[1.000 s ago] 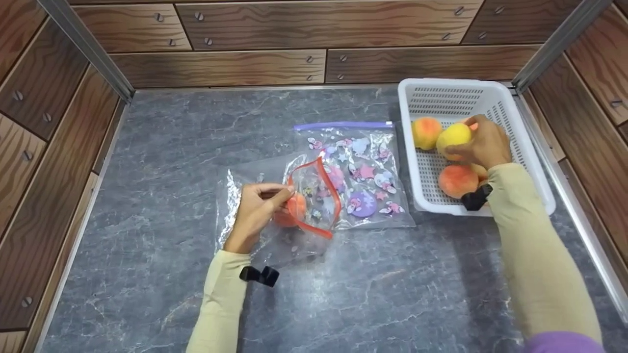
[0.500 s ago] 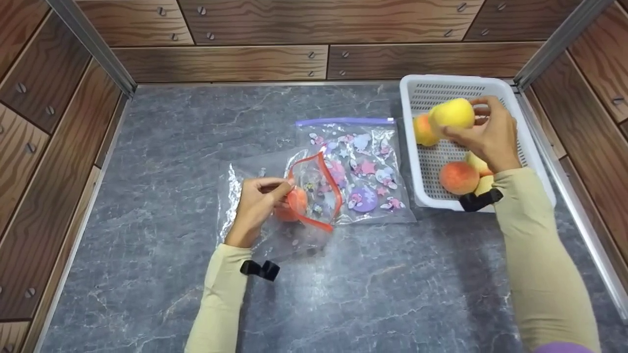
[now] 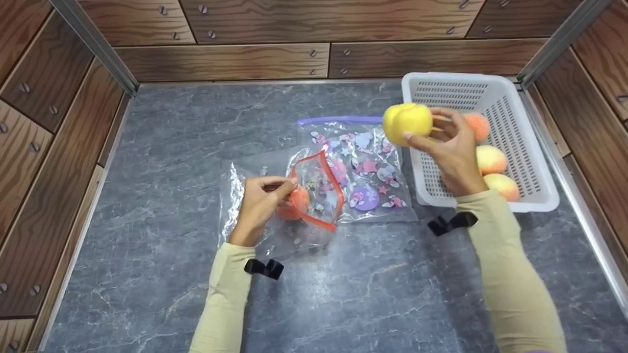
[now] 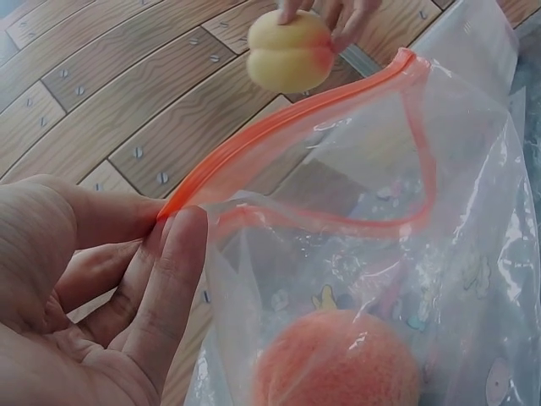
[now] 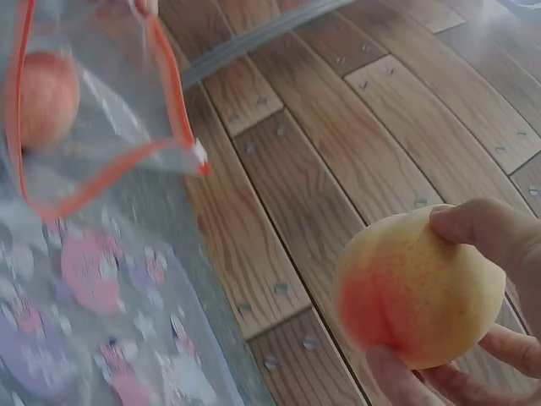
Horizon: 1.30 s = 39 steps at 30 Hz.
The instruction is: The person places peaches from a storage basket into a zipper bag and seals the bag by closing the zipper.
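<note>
The right hand (image 3: 454, 154) gripped a yellow peach (image 3: 408, 123), which hid part of the left rim of the basket (image 3: 535, 206); the left hand (image 3: 260, 203) pinched the orange-edged bag (image 3: 319, 223) — the reddish peach (image 4: 338, 359) inside partly obscured.

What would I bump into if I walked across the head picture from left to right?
The person's left hand → the bagged peach → the purple-zipped bag → the held peach → the right hand → the nearest peach in the basket.
</note>
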Each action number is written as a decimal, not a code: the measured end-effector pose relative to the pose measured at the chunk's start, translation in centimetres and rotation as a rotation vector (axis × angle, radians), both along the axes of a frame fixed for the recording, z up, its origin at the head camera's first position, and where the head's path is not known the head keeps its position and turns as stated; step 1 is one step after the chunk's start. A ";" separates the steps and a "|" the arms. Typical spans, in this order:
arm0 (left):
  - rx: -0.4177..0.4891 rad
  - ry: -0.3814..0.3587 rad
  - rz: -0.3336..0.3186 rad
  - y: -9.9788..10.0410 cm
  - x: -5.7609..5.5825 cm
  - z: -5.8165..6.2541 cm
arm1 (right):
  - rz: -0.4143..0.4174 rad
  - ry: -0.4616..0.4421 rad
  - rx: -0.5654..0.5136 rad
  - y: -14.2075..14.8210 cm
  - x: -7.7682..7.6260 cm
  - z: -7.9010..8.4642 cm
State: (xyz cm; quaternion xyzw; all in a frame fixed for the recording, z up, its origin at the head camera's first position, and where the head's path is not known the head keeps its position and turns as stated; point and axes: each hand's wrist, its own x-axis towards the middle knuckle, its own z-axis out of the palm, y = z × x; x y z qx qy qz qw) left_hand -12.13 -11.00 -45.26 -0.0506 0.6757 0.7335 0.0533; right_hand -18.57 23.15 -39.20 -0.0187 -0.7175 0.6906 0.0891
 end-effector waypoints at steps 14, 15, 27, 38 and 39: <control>-0.010 0.001 -0.003 0.0 0.0 -0.1 | 0.225 -0.122 -0.141 -5.0 3.3 -3.5; -0.009 0.000 -0.002 0.0 0.1 -0.1 | 0.236 -0.132 -0.138 -5.3 3.4 -3.8; -0.001 -0.018 0.004 0.3 -0.1 -0.1 | 0.340 -0.129 -0.013 -7.1 4.2 -5.5; -0.016 -0.026 -0.016 0.1 -0.1 -0.1 | 0.403 -0.122 0.076 -8.0 4.4 -5.9; -0.016 -0.026 -0.018 0.1 -0.2 -0.1 | 0.410 -0.126 0.077 -8.0 4.4 -6.0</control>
